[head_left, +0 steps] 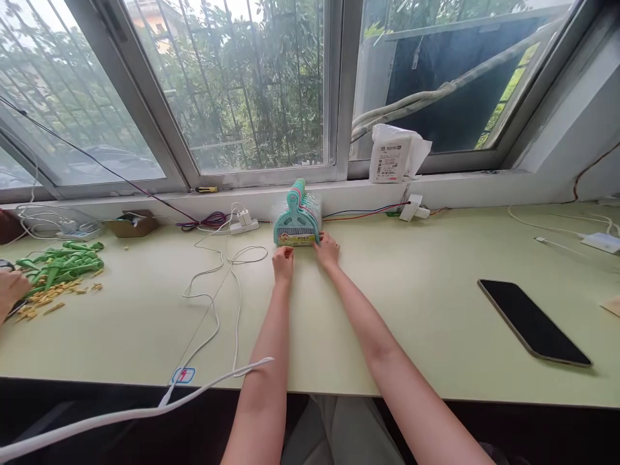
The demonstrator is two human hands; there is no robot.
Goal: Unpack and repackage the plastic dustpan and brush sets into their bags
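A row of small teal and pink dustpan and brush sets [294,219] stands upright at the back of the table, against the window ledge. The front set has grey bristles and a yellow label, and clear plastic wrap shows around the stack. At its lower right corner, my right hand [328,250] has its fingers closed on the edge of the front set. My left hand [283,263] is curled just before the lower left part of the label; whatever its fingers hold, if anything, is hidden.
White cables [213,310] trail across the table left of my arms. A black phone [535,323] lies to the right. Green pieces [68,261] and small tan bits lie near another person's hand [12,290]. A white package [394,155] stands on the ledge.
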